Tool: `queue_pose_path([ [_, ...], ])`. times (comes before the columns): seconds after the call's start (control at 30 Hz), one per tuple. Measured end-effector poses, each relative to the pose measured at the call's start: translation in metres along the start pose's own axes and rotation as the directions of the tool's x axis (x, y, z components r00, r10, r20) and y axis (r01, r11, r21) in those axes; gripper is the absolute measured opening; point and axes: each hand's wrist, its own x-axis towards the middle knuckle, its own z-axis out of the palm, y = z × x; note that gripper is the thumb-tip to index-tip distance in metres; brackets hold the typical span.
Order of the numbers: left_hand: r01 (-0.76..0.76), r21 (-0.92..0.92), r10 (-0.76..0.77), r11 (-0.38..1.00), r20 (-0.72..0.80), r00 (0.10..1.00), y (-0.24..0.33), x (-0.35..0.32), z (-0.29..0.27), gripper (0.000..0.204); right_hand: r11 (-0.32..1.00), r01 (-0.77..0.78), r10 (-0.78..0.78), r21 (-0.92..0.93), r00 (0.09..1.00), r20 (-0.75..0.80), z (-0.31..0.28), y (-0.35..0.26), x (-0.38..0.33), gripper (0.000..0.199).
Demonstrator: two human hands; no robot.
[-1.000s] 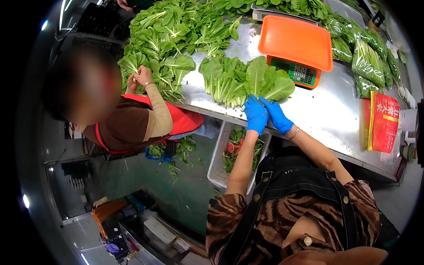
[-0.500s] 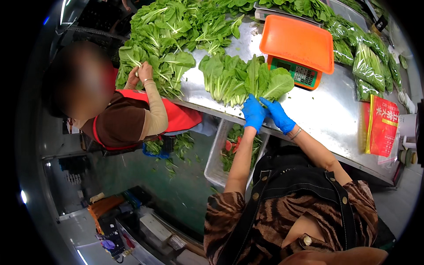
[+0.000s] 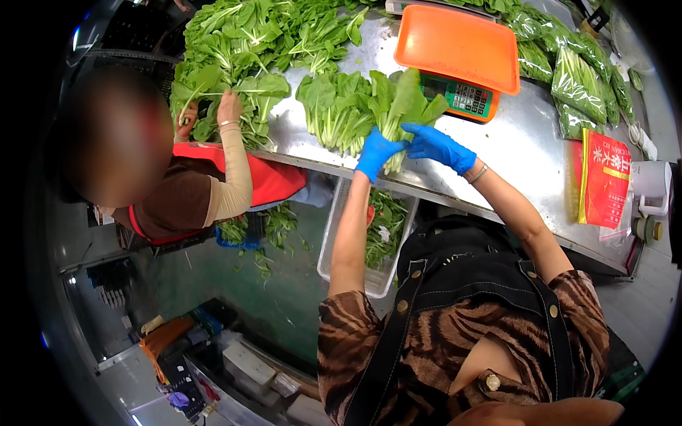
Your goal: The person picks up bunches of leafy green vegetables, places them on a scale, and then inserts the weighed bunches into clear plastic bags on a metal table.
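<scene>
Nearest, about 7 o'clock from the hands, a white plastic crate (image 3: 382, 282) of green trimmings sits below the edge of the metal worktop (image 3: 511, 167); the forearm hides part of it, and stalks slipping near that edge could drop in. The blue-gloved left hand (image 3: 378, 150) closes its grip around the stalk bases of an upright green leafy bunch (image 3: 406, 106) over the worktop's near side; squeezing too hard might bruise them. The blue-gloved right hand (image 3: 439, 149) reaches to the bunch's 3 o'clock side, fingers extended; whether it pinches I cannot tell. At 10 o'clock lies a loose row of green leaves (image 3: 334, 113), which might tangle with the bunch. At 1 o'clock, leaf tips partly cover the display of an orange-trayed scale (image 3: 458, 46), and could snag there; contact is unclear. Farther, at 10 o'clock, a big heap of greens (image 3: 241, 35) is cut off by the upper edge.
</scene>
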Motion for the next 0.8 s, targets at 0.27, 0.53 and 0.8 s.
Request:
queue_pose_path([
  [0.27,0.277,0.473,-0.115,0.836,-0.343,0.932,0.028,-0.046,0.056,0.078,0.962,0.094,-0.046,0.256,0.981,-0.186,0.009,0.052,-0.008,0.039],
  [0.53,0.399,0.483,-0.164,0.779,-0.457,0.874,0.025,-0.044,0.05,0.076,0.965,0.054,0.0,0.257,0.978,-0.207,0.012,0.055,-0.002,0.032],
  [0.8,0.407,0.472,-0.251,0.782,-0.36,0.899,0.032,-0.043,0.055,0.075,0.977,0.108,-0.059,0.182,0.964,-0.258,0.016,0.046,-0.007,0.039],
])
